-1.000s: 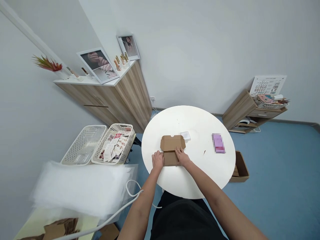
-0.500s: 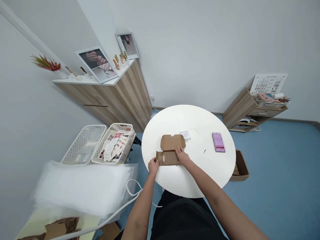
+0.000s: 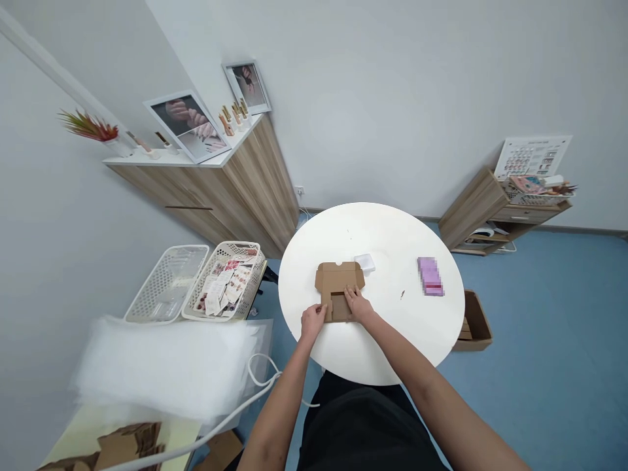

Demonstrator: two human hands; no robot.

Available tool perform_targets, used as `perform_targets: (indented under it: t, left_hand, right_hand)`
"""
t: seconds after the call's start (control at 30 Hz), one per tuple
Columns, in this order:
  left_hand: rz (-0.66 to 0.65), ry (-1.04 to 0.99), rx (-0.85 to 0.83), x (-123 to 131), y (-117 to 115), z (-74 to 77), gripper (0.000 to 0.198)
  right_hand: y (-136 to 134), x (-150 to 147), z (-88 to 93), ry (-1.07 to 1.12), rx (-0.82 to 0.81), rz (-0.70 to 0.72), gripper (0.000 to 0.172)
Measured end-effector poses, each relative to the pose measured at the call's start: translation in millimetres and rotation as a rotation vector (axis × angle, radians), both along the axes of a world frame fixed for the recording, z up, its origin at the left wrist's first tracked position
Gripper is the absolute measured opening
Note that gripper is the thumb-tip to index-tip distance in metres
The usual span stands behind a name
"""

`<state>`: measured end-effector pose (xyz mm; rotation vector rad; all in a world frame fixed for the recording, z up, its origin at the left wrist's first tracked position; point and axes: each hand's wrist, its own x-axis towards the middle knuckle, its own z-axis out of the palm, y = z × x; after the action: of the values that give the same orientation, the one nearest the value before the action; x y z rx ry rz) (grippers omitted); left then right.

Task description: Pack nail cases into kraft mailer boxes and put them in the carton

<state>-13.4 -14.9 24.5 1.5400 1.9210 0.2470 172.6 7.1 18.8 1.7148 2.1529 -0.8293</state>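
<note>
A small brown cardboard mailer box (image 3: 337, 288) lies on the round white table (image 3: 373, 347), lid flap open toward the far side. My left hand (image 3: 313, 322) grips the box's left side flap, folded upright against the tray. My right hand (image 3: 360, 305) presses down on the box's right near corner, fingers curled on the cardboard. A small white packet (image 3: 365, 263) lies just beyond the box. A purple card pack (image 3: 430, 277) rests to the right.
Two white baskets (image 3: 196, 288) stand left of the table, one holding several nail-sticker cards. A sheet of white foam wrap (image 3: 161, 366) lies at the near left. Wooden cabinets stand at the back left (image 3: 220, 183) and right (image 3: 490, 203). A cardboard box (image 3: 475, 320) sits on the floor.
My left hand pulled the box's left side flap outward, then folded it back in and upright. The right hand stayed on the box's right side.
</note>
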Motion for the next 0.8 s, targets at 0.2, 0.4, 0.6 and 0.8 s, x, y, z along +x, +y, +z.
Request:
perform_targets:
  t: [0.2,0.4,0.6,0.8]
  left_hand:
    - [-0.008,0.148,-0.009,3.3,16.8,-9.7,0.015]
    - [-0.071,0.241,0.027,5.8,26.0,-18.8,0.006]
    - [-0.205,0.242,0.127,4.4,16.8,-23.4,0.02]
    - [-0.432,0.228,0.349,-13.4,7.2,-13.0,0.055]
  right_hand:
    - [-0.4,0.9,2.5,0.027,-0.013,-0.01,0.119]
    - [-0.7,0.3,-0.4,0.033,-0.001,-0.006,0.122]
    - [0.0,0.1,-4.3,0.025,0.006,-0.004,0.124]
    - [12.8,-0.9,-2.8,0.017,0.013,0.088,0.122]
